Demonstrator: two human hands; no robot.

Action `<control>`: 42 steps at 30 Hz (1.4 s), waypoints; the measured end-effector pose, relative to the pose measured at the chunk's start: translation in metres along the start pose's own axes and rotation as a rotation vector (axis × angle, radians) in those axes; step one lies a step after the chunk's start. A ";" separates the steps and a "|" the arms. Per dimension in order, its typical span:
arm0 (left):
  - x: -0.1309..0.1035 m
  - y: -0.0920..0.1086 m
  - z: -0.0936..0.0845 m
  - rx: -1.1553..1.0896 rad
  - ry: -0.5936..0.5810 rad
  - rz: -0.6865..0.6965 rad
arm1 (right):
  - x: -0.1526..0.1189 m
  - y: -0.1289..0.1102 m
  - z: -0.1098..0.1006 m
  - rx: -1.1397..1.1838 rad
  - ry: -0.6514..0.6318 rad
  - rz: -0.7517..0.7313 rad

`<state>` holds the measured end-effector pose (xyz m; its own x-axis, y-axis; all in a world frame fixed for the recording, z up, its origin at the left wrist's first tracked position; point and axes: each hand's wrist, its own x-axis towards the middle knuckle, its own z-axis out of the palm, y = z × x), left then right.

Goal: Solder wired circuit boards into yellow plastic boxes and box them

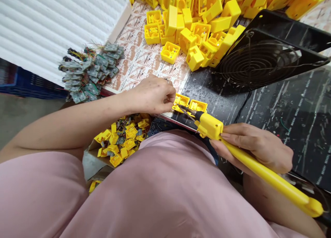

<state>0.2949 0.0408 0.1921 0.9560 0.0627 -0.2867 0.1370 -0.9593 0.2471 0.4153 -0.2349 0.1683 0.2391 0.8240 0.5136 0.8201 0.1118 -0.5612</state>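
Black matting covers the tabletop (284, 107) edge, where a yellow housing (181, 100) is pinched by the left hand (152, 95); the soldering iron (258, 165), gripped in the right hand (258, 150), is angled up-left onto it.

The place was a small electronics assembly workshop. The work surface (297, 103) was covered with a scorched black mat printed "BENCH". A black fan (261, 58) lay on the mat. Behind and left of the fan was a large heap of identical yellow plastic housings (196, 27). Further left of the fan lay a pile of small wired circuit boards (90, 72) beside white corrugated foam (51, 20). Below the boards, a box of assembled yellow parts (121, 138) sat under the surface edge.
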 end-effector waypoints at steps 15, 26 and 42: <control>0.011 0.013 -0.021 0.178 -0.187 -0.062 | 0.027 -0.014 -0.020 -0.004 -0.196 0.006; 0.013 0.007 -0.014 0.088 -0.110 -0.037 | 0.027 -0.013 -0.023 -0.004 -0.183 -0.066; 0.014 0.007 -0.014 0.055 -0.117 -0.046 | 0.030 -0.012 -0.022 0.016 -0.134 -0.134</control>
<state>0.3131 0.0385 0.2031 0.9117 0.0772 -0.4036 0.1624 -0.9700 0.1812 0.4242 -0.2235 0.2042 0.0558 0.8678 0.4938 0.8312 0.2336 -0.5045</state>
